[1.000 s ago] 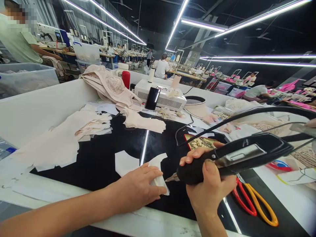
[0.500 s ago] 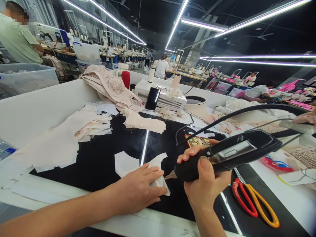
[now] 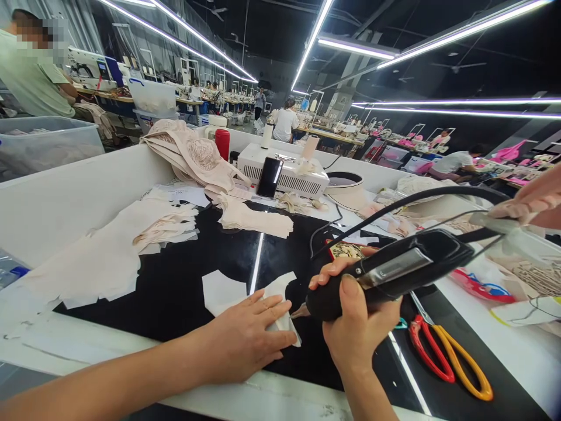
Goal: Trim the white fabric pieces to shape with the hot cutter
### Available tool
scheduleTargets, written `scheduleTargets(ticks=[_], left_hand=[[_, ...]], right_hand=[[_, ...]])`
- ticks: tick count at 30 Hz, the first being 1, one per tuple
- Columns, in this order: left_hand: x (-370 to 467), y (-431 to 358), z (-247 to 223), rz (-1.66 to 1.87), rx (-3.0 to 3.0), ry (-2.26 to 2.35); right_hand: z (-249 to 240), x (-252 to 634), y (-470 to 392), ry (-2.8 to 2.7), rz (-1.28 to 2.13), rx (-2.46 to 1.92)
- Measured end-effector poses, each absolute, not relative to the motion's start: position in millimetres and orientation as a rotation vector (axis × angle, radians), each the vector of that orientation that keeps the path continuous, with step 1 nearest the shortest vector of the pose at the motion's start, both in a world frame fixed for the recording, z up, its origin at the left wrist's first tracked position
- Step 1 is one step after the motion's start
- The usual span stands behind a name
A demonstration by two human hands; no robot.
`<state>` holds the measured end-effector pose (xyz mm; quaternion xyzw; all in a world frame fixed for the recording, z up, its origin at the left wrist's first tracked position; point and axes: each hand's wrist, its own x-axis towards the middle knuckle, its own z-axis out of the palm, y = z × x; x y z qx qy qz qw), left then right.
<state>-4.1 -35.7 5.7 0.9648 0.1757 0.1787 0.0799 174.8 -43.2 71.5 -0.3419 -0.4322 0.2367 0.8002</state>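
My left hand (image 3: 243,339) lies flat with fingers stretched over a small off-white fabric piece (image 3: 283,286), pressing it to the black table surface (image 3: 175,304). Another white cut piece (image 3: 221,290) lies just behind that hand. My right hand (image 3: 359,321) is wrapped round a black corded hand tool (image 3: 394,275) with a metal panel on its side. Its narrow metal tip (image 3: 300,313) points at the right edge of the fabric under my left fingers; whether it touches, I cannot tell. Scissors (image 3: 432,345) with red and orange handles lie right of my right hand.
Stacked cut fabric (image 3: 96,257) covers the left side; another stack (image 3: 256,219) sits farther back. A phone (image 3: 269,177) leans against a white vented box (image 3: 245,161). The tool's black cable (image 3: 394,202) arches right, near a blurred hand (image 3: 534,202). Other people work at machines behind.
My right hand and the tool have shifted slightly left. The blurred hand at the right edge shows more. My left hand stays on the fabric piece.
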Motion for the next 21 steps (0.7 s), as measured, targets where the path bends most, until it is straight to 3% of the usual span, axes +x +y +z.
scheduleTargets(ticks=[14,21], left_hand=[[-27.6,0.8,25.2,0.623,2.867,0.448],[-32.4,-37.8,26.4,0.598,3.060,0.581]], right_hand=[[68.6,177.0,-50.5,-0.939,0.519,-0.761],[70.2,177.5,-63.2,-0.957,0.523,-0.746]])
